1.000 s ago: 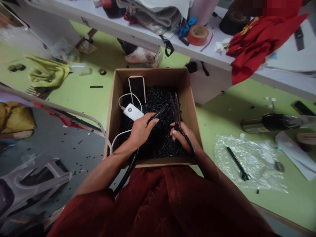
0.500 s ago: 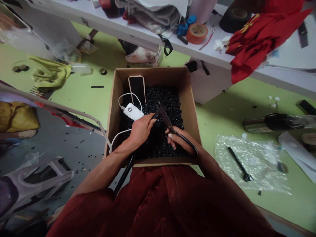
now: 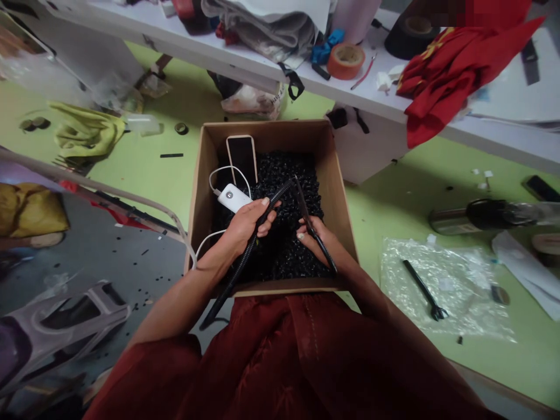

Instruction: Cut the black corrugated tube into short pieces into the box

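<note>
My left hand (image 3: pixel 251 224) is closed around a long black ribbed strip (image 3: pixel 245 256). One end of it points up over the carton, and the other hangs over the near rim by my lap. Black-handled scissors (image 3: pixel 303 205) are in my right hand (image 3: pixel 318 242), fingers wrapped about the handle. The blade tips are close to the strip's upper end; whether they touch is hard to tell. Below both hands, a cardboard box (image 3: pixel 343 204) holds a heap of small black pieces (image 3: pixel 291 166). A phone (image 3: pixel 242 157) and a white device (image 3: pixel 233 197) with a cable lie inside too.
A white shelf (image 3: pixel 262 67) crosses the far side, bearing orange tape (image 3: pixel 345 61) and red cloth (image 3: pixel 455 87). To the right are a metal flask (image 3: pixel 450 221) and a clear plastic bag (image 3: pixel 472 280) with a black tool on it. A plastic chair (image 3: pixel 83 315) stands left.
My left hand has turned and shifted slightly, so more of the strip shows and its end rises higher. The scissors have moved a little and stand more upright.
</note>
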`<control>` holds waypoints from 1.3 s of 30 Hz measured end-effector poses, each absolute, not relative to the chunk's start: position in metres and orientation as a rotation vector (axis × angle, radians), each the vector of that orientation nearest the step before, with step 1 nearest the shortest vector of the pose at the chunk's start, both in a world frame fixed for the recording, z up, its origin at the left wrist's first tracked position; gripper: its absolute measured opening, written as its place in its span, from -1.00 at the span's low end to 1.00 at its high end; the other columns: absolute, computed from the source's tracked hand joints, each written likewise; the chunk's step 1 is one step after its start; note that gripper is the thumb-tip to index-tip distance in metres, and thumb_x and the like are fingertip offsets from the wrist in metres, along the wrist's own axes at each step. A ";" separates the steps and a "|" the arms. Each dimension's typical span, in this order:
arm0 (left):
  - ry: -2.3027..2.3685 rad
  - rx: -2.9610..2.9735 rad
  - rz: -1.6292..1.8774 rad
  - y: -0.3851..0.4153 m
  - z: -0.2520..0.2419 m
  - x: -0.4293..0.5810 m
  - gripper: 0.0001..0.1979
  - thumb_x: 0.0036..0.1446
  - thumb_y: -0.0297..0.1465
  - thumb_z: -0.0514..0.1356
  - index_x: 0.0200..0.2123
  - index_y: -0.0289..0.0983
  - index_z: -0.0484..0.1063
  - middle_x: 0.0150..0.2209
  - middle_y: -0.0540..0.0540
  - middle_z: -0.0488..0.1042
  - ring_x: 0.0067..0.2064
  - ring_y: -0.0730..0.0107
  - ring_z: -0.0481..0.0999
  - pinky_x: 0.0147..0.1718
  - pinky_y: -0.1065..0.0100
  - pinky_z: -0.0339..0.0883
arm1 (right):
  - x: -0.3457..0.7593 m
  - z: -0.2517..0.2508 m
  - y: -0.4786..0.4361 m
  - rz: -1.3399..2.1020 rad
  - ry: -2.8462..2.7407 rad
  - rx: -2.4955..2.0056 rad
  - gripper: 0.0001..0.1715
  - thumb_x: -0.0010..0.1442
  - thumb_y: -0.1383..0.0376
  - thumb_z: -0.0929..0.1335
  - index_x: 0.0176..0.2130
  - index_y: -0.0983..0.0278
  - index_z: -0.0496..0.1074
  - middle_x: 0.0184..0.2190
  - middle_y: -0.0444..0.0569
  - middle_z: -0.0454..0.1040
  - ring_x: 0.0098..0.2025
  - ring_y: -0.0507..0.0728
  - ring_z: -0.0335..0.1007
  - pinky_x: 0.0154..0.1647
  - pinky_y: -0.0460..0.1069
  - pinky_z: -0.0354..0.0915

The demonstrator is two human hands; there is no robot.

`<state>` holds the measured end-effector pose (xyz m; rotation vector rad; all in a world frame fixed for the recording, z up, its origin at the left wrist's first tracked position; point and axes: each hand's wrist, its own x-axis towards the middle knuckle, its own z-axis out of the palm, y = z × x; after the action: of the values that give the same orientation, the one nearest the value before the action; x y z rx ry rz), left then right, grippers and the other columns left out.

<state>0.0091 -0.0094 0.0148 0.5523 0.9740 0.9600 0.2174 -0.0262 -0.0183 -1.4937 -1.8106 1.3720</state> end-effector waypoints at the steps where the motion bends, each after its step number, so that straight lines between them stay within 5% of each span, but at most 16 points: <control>1: 0.969 0.542 0.951 -0.009 0.015 0.009 -0.66 0.08 -0.21 0.25 -0.23 -0.39 0.43 -0.54 0.05 0.29 -0.67 0.73 0.11 -0.72 0.55 -0.09 | 0.217 -0.019 -0.027 1.364 -1.830 -1.488 -0.55 0.15 0.09 0.30 -0.01 0.20 0.23 -0.23 -0.03 0.45 -0.23 0.13 0.41 -0.18 0.04 0.33; 18: 1.154 0.899 0.775 -0.011 0.009 0.012 -0.81 0.15 -0.30 0.17 -0.36 -0.33 0.39 -0.56 0.06 0.30 -0.68 0.71 0.11 -0.71 0.52 -0.10 | 0.218 -0.019 -0.028 1.361 -1.926 -1.460 -0.48 0.14 0.04 0.30 0.03 0.21 0.21 -0.21 0.01 0.43 -0.24 0.15 0.40 -0.20 0.05 0.31; 27: 1.171 0.864 0.743 -0.012 0.012 0.012 -0.82 0.18 -0.31 0.14 -0.36 -0.33 0.36 -0.57 0.07 0.28 -0.68 0.71 0.10 -0.72 0.53 -0.11 | 0.218 -0.010 -0.027 1.259 -1.978 -1.615 -0.73 0.18 0.14 0.24 -0.15 0.20 0.29 -0.34 -0.06 0.48 -0.31 0.14 0.41 -0.27 0.00 0.26; 39: 1.214 0.834 0.704 -0.010 0.012 0.014 -0.88 0.20 -0.42 0.13 -0.38 -0.35 0.36 -0.60 0.10 0.26 -0.71 0.75 0.10 -0.73 0.54 -0.14 | 0.218 -0.013 -0.028 1.161 -2.020 -1.693 -0.78 0.15 0.21 0.22 -0.20 0.20 0.31 -0.40 -0.07 0.48 -0.36 0.14 0.42 -0.32 -0.04 0.23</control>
<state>0.0141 -0.0099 0.0115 0.8339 1.2145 0.7036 0.2176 -0.0278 -0.0126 -1.6932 -2.0204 1.1613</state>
